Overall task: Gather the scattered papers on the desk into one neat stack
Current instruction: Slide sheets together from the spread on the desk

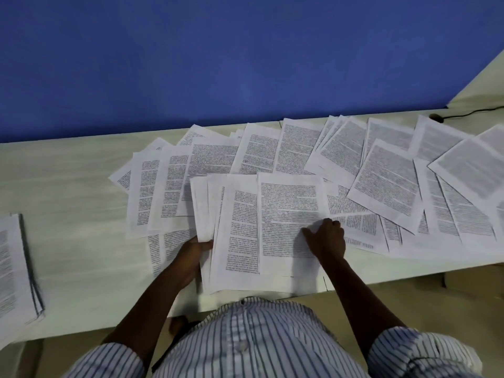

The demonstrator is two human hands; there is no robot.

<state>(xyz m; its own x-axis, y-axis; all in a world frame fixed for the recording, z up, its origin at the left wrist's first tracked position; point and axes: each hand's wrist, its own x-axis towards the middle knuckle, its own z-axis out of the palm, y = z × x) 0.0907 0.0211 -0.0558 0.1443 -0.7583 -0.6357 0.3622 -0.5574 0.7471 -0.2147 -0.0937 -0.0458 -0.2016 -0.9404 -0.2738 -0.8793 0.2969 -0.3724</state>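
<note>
Several printed sheets [387, 184] lie scattered and overlapping across the pale desk [68, 186], from the middle to the right edge. A loose, fanned bundle of sheets [240, 241] sits at the desk's near edge in front of me. My left hand [191, 257] grips the left edge of that bundle, thumb on top. On the bundle's top sheet [286, 214], near its right edge, my right hand [326, 238] presses down with fingers curled. A separate pile of papers [13, 268] lies at the far left.
A blue wall [245, 64] rises directly behind the desk. A black cable with a small plug [436, 117] lies at the back right corner. My striped shirt [259, 342] fills the bottom of the view. Bare desk surface shows between the left pile and the scattered sheets.
</note>
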